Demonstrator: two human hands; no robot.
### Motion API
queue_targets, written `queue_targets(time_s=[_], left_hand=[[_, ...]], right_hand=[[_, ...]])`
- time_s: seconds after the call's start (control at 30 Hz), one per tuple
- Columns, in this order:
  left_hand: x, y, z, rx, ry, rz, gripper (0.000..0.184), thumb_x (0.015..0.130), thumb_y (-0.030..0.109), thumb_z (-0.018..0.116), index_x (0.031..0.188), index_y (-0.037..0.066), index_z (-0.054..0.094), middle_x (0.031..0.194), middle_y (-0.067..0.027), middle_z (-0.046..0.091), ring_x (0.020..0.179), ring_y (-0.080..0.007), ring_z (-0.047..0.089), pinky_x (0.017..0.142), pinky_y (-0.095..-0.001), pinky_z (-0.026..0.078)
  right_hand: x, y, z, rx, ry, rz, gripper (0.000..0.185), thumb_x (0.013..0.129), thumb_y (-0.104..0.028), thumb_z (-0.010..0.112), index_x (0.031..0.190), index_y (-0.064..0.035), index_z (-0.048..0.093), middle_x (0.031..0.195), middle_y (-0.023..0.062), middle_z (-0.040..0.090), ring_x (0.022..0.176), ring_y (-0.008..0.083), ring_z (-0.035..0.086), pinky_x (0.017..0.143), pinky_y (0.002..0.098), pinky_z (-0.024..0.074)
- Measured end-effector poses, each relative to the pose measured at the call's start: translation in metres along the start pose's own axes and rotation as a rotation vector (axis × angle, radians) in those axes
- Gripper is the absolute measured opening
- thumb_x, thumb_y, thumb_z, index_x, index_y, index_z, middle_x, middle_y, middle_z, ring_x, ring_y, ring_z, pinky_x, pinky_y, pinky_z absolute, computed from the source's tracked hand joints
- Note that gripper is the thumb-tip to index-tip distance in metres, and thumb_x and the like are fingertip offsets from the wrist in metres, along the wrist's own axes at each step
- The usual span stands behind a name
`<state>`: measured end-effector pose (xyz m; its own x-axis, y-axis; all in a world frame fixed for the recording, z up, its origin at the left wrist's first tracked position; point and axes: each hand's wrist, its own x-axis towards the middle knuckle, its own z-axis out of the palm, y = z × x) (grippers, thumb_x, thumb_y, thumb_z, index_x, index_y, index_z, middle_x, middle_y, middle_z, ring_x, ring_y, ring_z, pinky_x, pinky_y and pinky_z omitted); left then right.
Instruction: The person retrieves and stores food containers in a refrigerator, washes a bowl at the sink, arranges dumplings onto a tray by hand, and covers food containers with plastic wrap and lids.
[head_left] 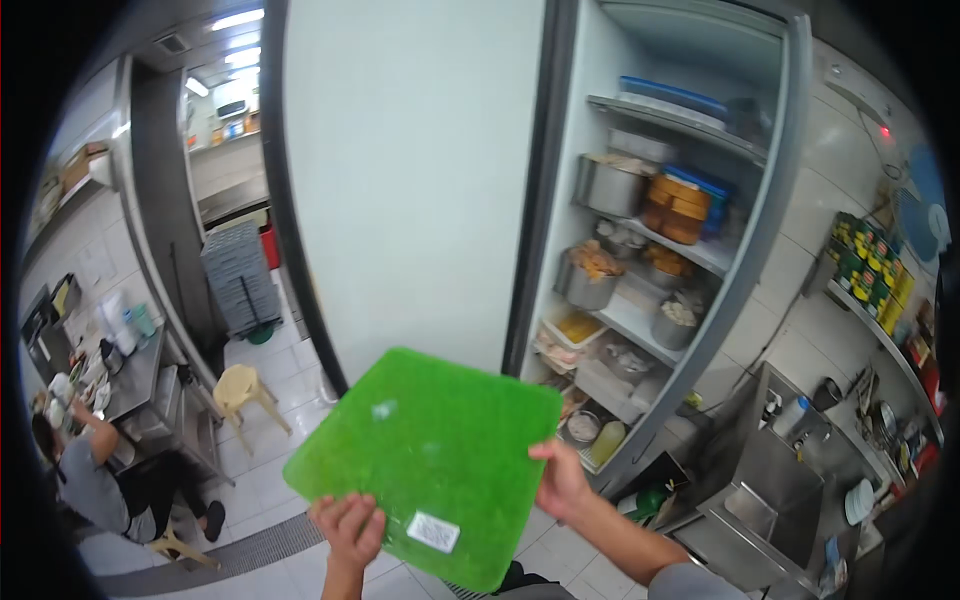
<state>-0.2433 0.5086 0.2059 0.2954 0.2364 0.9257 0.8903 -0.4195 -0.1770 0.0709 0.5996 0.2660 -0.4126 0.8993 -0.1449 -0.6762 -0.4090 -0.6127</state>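
Observation:
A flat green plastic board (pixel 450 450) with rounded corners is held up in front of my body. It bears a white printed label (pixel 433 532) near its lower edge and a few pale marks. My left hand (pixel 350 530) grips the lower left edge, its fingers curled over the top face. On the right edge, my right hand (pixel 562 482) has its thumb on the face, with the other fingers partly hidden. Just beyond the board stands an open refrigerator (pixel 785 130), its shelves loaded with metal pots (pixel 612 186) and food tubs (pixel 575 328).
A large pale door panel (pixel 410 180) rises straight ahead. To the left, a person (pixel 105 480) sits at a metal counter, near a beige stool (pixel 245 395) and stacked grey crates (pixel 240 275). A steel sink (pixel 765 500) stands at the right, below a shelf of packages (pixel 870 265).

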Motion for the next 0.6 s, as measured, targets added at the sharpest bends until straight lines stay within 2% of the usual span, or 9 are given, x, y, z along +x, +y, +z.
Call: queue_targets(time_s=[0.1, 0.17, 0.33, 0.4, 0.47, 0.5, 0.53, 0.57, 0.6], left_hand=[[0.085, -0.016, 0.045, -0.022, 0.186, 0.1, 0.028, 0.084, 0.014, 0.071, 0.109, 0.012, 0.058, 0.112, -0.007, 0.064, 0.097, -0.0267, 0.056, 0.085, -0.048, 0.043], [0.125, -0.035, 0.073, -0.126, 0.292, 0.069, 0.03, 0.085, 0.009, 0.07, 0.112, 0.009, 0.057, 0.112, -0.0112, 0.064, 0.094, -0.0281, 0.056, 0.083, -0.0477, 0.044], [0.316, -0.044, 0.107, 0.072, 0.789, 0.237, 0.032, 0.087, 0.011, 0.069, 0.116, 0.004, 0.058, 0.107, -0.0161, 0.064, 0.097, -0.0325, 0.063, 0.093, -0.0514, 0.048], [0.375, -0.052, 0.112, 0.102, 0.803, 0.358, 0.037, 0.081, 0.007, 0.071, 0.116, 0.003, 0.059, 0.102, -0.015, 0.063, 0.091, -0.0314, 0.062, 0.081, -0.0451, 0.051], [0.43, -0.049, 0.121, 0.124, 0.863, 0.433, 0.042, 0.077, 0.006, 0.074, 0.115, 0.002, 0.058, 0.093, -0.0139, 0.063, 0.081, -0.0312, 0.061, 0.071, -0.0411, 0.049], [0.45, -0.053, 0.129, 0.174, 0.863, 0.448, 0.043, 0.075, 0.0, 0.077, 0.115, -0.002, 0.06, 0.095, -0.0159, 0.064, 0.085, -0.0318, 0.063, 0.074, -0.0399, 0.052], [0.474, -0.054, 0.135, 0.182, 0.906, 0.477, 0.043, 0.075, 0.0, 0.078, 0.114, -0.001, 0.06, 0.096, -0.0156, 0.064, 0.085, -0.0321, 0.063, 0.073, -0.0394, 0.052], [0.498, -0.055, 0.139, 0.192, 0.932, 0.5, 0.05, 0.073, 0.01, 0.085, 0.115, -0.001, 0.061, 0.096, -0.0151, 0.064, 0.086, -0.0327, 0.063, 0.075, -0.0394, 0.052], [0.522, -0.052, 0.14, 0.203, 0.98, 0.552, 0.074, 0.056, 0.043, 0.094, 0.113, 0.006, 0.062, 0.091, -0.0094, 0.063, 0.081, -0.0266, 0.061, 0.072, -0.0378, 0.051]], right_hand=[[0.005, -0.08, 0.034, -0.089, -0.096, -0.159, 0.041, 0.087, -0.017, 0.058, 0.124, 0.0012, 0.056, 0.113, 0.0115, 0.067, 0.103, 0.0244, 0.067, 0.092, 0.0413, 0.0551], [0.008, -0.132, 0.054, -0.114, -0.211, -0.217, 0.041, 0.088, -0.018, 0.058, 0.124, 0.0013, 0.055, 0.114, 0.0118, 0.067, 0.102, 0.0237, 0.067, 0.091, 0.041, 0.0561], [0.011, -0.247, 0.11, -0.119, -0.331, -0.378, 0.039, 0.089, -0.026, 0.057, 0.12, -0.0022, 0.056, 0.109, 0.0105, 0.066, 0.097, 0.0226, 0.067, 0.086, 0.0398, 0.0584], [0.017, -0.297, 0.122, -0.171, -0.404, -0.394, 0.036, 0.09, -0.028, 0.055, 0.115, -0.0025, 0.058, 0.105, 0.0104, 0.067, 0.094, 0.0226, 0.068, 0.085, 0.0388, 0.0586], [0.02, -0.349, 0.138, -0.216, -0.459, -0.426, 0.035, 0.09, -0.03, 0.053, 0.111, -0.0023, 0.059, 0.103, 0.0119, 0.067, 0.091, 0.022, 0.069, 0.083, 0.0377, 0.0595], [0.019, -0.368, 0.148, -0.266, -0.422, -0.496, 0.036, 0.091, -0.031, 0.053, 0.11, -0.0012, 0.059, 0.102, 0.0123, 0.068, 0.092, 0.0228, 0.069, 0.081, 0.0379, 0.0604], [0.017, -0.385, 0.159, -0.32, -0.386, -0.567, 0.038, 0.091, -0.032, 0.052, 0.11, -0.0001, 0.06, 0.1, 0.0128, 0.068, 0.092, 0.0237, 0.07, 0.08, 0.0382, 0.0614], [0.015, -0.399, 0.169, -0.359, -0.387, -0.631, 0.04, 0.092, -0.033, 0.05, 0.113, 0.0008, 0.059, 0.103, 0.014, 0.067, 0.095, 0.0258, 0.07, 0.08, 0.0382, 0.0621], [0.016, -0.414, 0.176, -0.399, -0.385, -0.693, 0.043, 0.094, -0.034, 0.048, 0.115, 0.0016, 0.059, 0.106, 0.0153, 0.067, 0.098, 0.0279, 0.07, 0.08, 0.0382, 0.0629]])
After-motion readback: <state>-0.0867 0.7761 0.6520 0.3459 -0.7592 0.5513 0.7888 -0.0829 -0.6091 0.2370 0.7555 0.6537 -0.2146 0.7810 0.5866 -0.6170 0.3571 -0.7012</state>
